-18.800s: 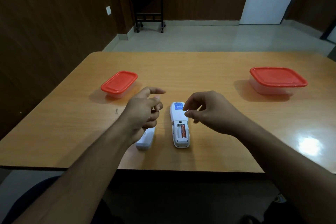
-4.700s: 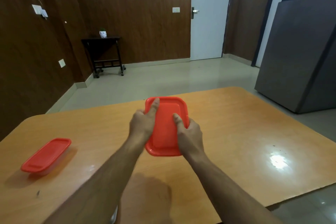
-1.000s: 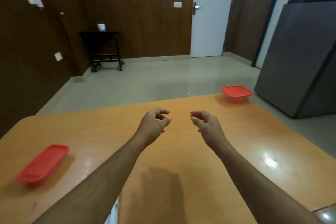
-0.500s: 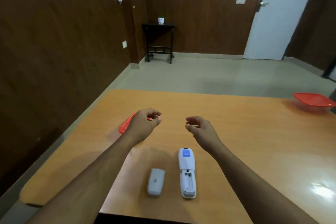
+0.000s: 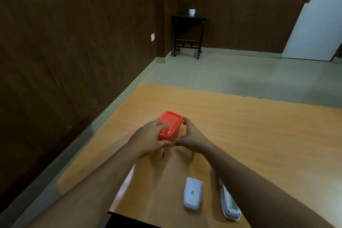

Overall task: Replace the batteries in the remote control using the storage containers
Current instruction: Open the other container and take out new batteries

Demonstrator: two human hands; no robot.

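1. My left hand [image 5: 149,139], centre of the frame: fingers laid across the glossy red lid, thumb at the near corner, gripping the container [image 5: 171,126].
2. The container, centre: rounded rectangular box, smooth red plastic lid over a clear base, standing on the wood-grain table [image 5: 259,135].
3. My right hand [image 5: 192,137], just right of centre: thumb and fingers clasp the container's right side.
4. Battery cover [image 5: 192,195], lower centre: pale grey plastic, rounded; its small label is unreadable.
5. Remote control [image 5: 229,203], lower right: white, face down, partly hidden beneath my right forearm.
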